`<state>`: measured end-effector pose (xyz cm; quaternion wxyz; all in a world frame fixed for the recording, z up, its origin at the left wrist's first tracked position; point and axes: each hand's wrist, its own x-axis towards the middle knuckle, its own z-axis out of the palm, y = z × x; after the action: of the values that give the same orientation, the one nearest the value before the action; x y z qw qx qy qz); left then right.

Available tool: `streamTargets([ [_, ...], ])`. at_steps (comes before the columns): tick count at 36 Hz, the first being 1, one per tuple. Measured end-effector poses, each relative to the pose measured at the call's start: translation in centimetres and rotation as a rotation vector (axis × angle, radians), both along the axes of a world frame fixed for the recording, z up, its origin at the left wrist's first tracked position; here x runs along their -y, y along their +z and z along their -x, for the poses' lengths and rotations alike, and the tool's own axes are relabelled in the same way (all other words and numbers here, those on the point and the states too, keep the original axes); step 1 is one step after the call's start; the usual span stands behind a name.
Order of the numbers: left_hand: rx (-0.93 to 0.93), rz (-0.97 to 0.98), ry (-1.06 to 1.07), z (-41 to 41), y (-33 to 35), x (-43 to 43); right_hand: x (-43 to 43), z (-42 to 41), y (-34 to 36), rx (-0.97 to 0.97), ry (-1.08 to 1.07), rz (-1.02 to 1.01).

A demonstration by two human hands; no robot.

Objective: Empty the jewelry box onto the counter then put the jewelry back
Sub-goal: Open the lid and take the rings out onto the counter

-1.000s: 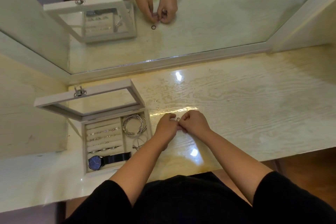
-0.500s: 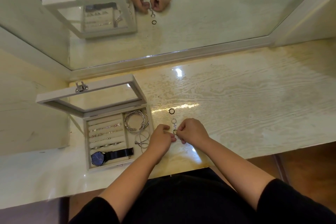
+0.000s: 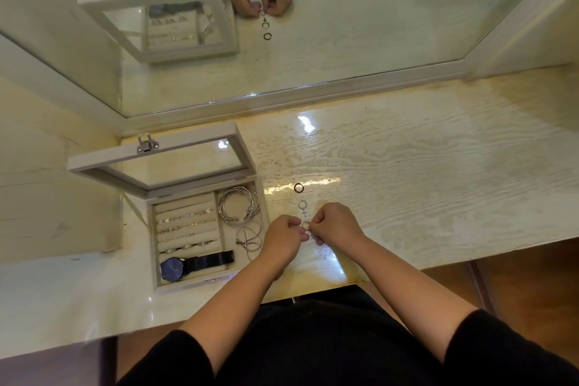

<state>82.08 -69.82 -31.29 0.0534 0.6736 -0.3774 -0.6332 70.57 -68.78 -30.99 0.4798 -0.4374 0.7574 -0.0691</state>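
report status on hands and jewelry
Left hand and right hand both pinch a small ring at the counter. Dark ring, cross-charm ring lie beyond it. Jewelry box mostly full. Nothing in the way.

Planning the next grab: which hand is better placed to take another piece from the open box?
Probably left: the left hand lies beside the jewelry box, close to its bangles; the right hand is farther, beyond the ring.
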Motion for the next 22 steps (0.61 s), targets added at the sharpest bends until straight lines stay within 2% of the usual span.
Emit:
streamTargets([
  [11,-0.002,0.024,-0.074,-0.3,0.5,0.0,0.0,-0.2,-0.5,0.004,-0.047,0.003],
  [15,-0.060,0.052,-0.012,-1.3,1.1,0.2,0.6,-1.4,-0.2,-0.017,-0.054,0.095],
  [22,-0.068,0.193,0.156,-4.6,2.7,1.1,2.8,-6.0,1.0,0.048,0.054,0.235],
])
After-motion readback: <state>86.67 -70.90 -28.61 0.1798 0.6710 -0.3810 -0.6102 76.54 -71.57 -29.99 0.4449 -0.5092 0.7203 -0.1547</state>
